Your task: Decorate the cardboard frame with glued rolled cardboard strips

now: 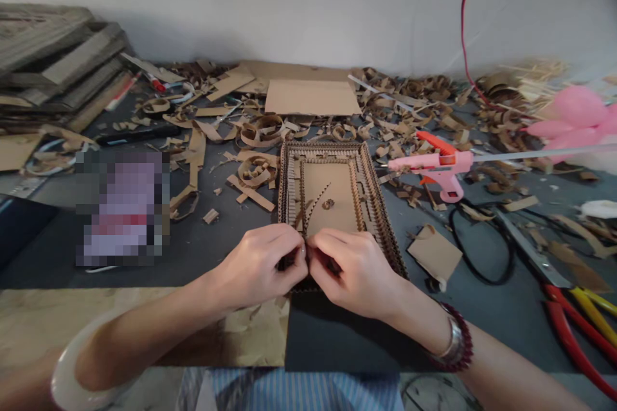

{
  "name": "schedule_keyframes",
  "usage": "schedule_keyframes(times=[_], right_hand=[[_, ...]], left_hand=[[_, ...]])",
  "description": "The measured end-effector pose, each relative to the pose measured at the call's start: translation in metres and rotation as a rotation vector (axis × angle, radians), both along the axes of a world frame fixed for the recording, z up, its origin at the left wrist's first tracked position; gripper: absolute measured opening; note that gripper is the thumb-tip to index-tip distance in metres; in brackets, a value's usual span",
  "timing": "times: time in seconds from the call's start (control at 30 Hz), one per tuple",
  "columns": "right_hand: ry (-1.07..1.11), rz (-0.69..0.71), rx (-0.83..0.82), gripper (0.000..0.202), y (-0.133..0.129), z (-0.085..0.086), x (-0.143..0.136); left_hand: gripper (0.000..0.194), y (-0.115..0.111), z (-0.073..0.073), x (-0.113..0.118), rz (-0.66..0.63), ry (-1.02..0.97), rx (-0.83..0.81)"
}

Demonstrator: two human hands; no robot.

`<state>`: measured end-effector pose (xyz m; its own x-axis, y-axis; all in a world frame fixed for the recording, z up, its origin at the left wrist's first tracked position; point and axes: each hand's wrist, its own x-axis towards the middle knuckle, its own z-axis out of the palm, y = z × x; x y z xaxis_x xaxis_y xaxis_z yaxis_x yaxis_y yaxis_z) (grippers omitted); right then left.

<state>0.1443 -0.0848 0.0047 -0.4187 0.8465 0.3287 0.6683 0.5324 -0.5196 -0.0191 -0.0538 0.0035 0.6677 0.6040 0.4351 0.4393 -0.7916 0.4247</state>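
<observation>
A rectangular cardboard frame [380,205] with ridged, layered borders lies on the dark table in front of me. My left hand [270,260] and my right hand [349,266] meet over its near end, fingertips pinched close together. Between them rises a thin corrugated cardboard strip [318,204], curving up over the frame's inner panel; its lower end is hidden by the fingers. Both hands appear to pinch this strip. A small curled cardboard piece [328,204] rests on the panel beside it.
A pink glue gun [434,164] with a long glue stick lies to the right, near a black cable [453,225] and red-handled scissors [559,302]. Cardboard scraps [260,131] cover the back. Stacked cardboard [62,64] stands at left, pink balloons [578,109] at right.
</observation>
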Motion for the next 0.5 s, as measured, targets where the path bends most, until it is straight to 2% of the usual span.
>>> schedule_keyframes(times=[0.5], right_hand=[[0.048,-0.047,-0.033,0.018,-0.0022,0.0011,0.0003]], left_hand=[[0.02,-0.0006,0.001,-0.0001,0.019,-0.019,-0.015]])
